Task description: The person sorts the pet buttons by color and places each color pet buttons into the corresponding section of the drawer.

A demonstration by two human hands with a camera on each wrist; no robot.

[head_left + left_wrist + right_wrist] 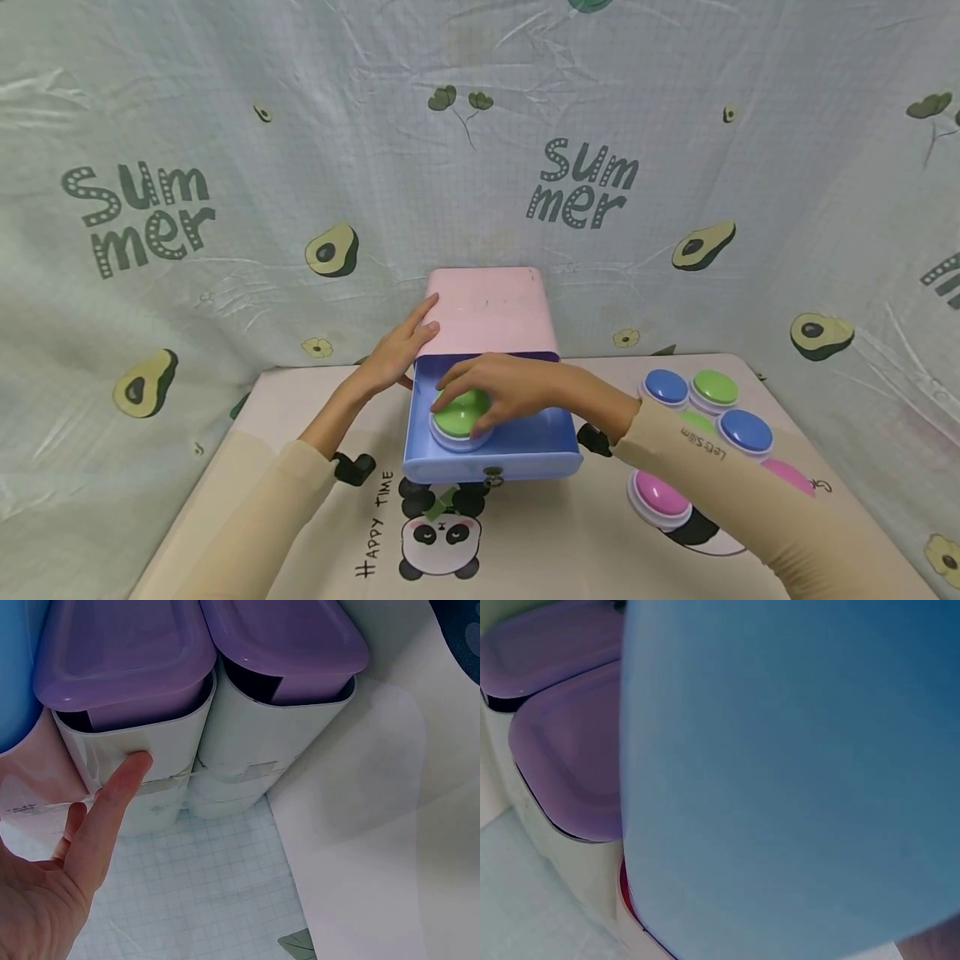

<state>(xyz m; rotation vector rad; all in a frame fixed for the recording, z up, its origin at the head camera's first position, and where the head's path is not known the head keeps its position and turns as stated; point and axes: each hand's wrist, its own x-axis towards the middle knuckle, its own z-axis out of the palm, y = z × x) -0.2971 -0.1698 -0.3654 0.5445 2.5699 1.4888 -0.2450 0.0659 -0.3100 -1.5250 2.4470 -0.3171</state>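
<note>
A small cabinet with a pink casing (487, 308) stands against the back cloth, its blue drawer (536, 467) pulled out. My right hand (517, 387) reaches into this drawer and grips a green round push button (461, 421) with a white base, fingers curled over its dome. Against the cabinet's left side rests my left hand (390, 354), fingers extended. In the left wrist view, the left hand (64, 877) has a fingertip at a white casing holding a purple drawer (127, 652). The blue drawer (780, 780) fills most of the right wrist view, hiding the right hand's fingers.
On the right of the table (570, 550) lie several round buttons, among them a blue one (746, 431), a green one (715, 387) and a pink one (662, 493). The right sleeve (705, 467) partly covers some. A printed cloth (480, 208) hangs behind.
</note>
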